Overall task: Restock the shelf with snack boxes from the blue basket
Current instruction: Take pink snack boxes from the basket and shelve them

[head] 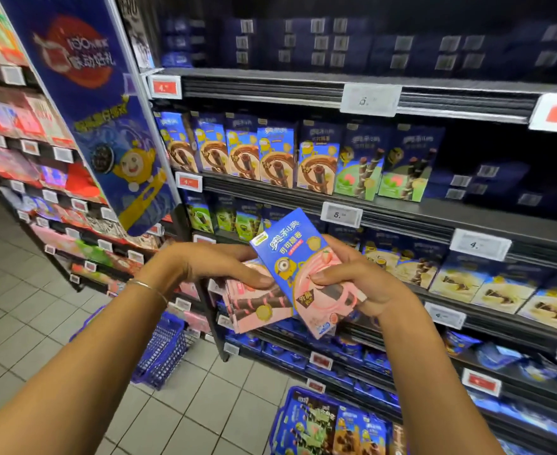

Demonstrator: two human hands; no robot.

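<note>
Left hand [211, 264] grips the stack of snack boxes [254, 307] while right hand [364, 282] grips the top box [290, 244], which likely needs a matching shelf [467, 218] slot next.

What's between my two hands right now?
In the head view, pink-and-blue snack boxes fill the gap; left hand and right hand both grip them.

The front box [298, 270] is bright blue above and strawberry pink below, with white lettering, a yellow cartoon figure and a dark brown wafer roll. The pink boxes [254, 307] behind it show dark brown rolls striped pink. On the dark grey shelf [401, 205], the swirl boxes [244, 149] are blue with brown swirls and the green boxes [382, 169] blue over pale green. The basket [165, 349] is blue mesh. The floor [40, 310] is pale grey tile. The banner [99, 103] is deep blue with a red disc and what looks like a yellow mascot.
</note>
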